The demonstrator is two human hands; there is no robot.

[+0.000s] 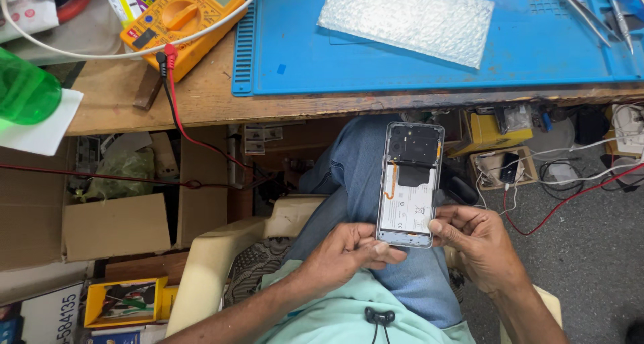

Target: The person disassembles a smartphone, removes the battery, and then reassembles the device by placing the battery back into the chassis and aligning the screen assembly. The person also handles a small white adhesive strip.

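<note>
Both hands meet at the lower end of an opened phone (410, 183), held over the person's lap below the edge of the surface (201, 102). The left hand (349, 247) curls under the bottom-left corner, thumb lying across the lower rim, fingers closed beneath. The right hand (473, 240) pinches the bottom-right edge between thumb and fingers, the thumb tip resting just beside the white battery (409, 206). Neither hand is spread; each is closed on the frame.

The phone lies back-cover off, inner side up: a dark shield plate (416, 145) sits at the top, an orange flex strip (392, 183) runs down the left of the battery, and the pale metal frame goes round it all. Only the lower end is supported, so the top end stands free above the knee in blue jeans (355, 163).

To handle it well, I judge the grip should stay on the frame rim and off the battery face and the flex, which looks thin and easily creased. A firmer hold would come from sliding one hand up along the side, since the free top end could tip.

On the surface above lie a blue work mat (402, 69) with a piece of bubble wrap (406, 19) on it, tweezers (583, 12) at its right end, and an orange multimeter (181, 19) with red and black leads to the left.
</note>
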